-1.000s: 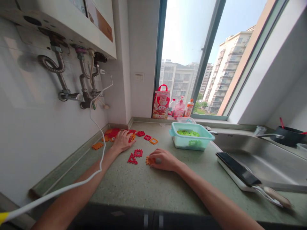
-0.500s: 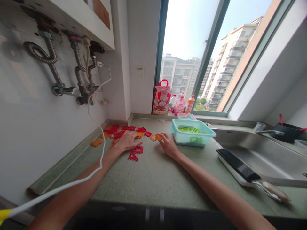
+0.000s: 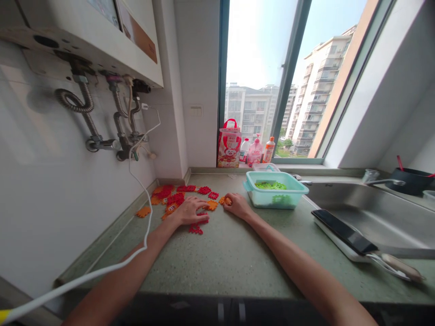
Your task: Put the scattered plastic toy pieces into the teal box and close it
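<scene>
Hands on scattered plastic pieces, desk (image 3: 220, 258) under the window.
The left hand (image 3: 190, 211) lies open, fingers spread flat over the red pieces (image 3: 196, 230), seemingly to pin them down. The right hand (image 3: 237, 205) has its fingers closed on an orange piece (image 3: 224, 200), near the teal tub (image 3: 251, 194) of green pieces (image 3: 270, 185).
</scene>
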Tool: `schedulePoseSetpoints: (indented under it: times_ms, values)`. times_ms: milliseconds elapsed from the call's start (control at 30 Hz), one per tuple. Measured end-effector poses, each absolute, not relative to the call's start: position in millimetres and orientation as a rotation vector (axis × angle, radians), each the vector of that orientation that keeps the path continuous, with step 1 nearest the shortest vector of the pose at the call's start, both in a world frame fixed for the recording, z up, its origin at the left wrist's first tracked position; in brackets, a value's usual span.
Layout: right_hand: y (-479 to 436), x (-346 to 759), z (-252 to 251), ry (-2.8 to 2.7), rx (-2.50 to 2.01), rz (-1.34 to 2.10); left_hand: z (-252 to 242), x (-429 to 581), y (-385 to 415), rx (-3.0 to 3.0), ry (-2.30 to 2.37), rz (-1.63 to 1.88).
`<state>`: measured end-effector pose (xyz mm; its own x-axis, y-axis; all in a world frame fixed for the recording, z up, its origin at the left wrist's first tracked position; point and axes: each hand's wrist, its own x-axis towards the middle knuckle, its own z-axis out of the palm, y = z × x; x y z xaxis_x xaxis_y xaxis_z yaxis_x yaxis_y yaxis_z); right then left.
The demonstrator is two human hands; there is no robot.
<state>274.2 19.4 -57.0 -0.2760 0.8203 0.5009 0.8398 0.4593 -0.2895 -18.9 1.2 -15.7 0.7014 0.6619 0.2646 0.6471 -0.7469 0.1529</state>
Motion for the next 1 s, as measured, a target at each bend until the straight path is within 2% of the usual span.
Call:
schedulePoseSetpoints:
  times_ms: [400,633,833,1000]
  values:
    - [-5,249,-52,-1.989,-0.832,-0.07,-25,-21,1,2.748,1.057,0.599]
    - [0,243,-54,-2.293,-0.916,0.017,-25,-21,4,2.723,1.085,0.574]
    - [0,239,-51,-2.308,-1.002,0.072,-21,-19,2,2.706,1.076,0.572]
    - [-7,260,-29,-2.469,-0.809,-0.001,-21,-20,2,2.68,1.068,0.586]
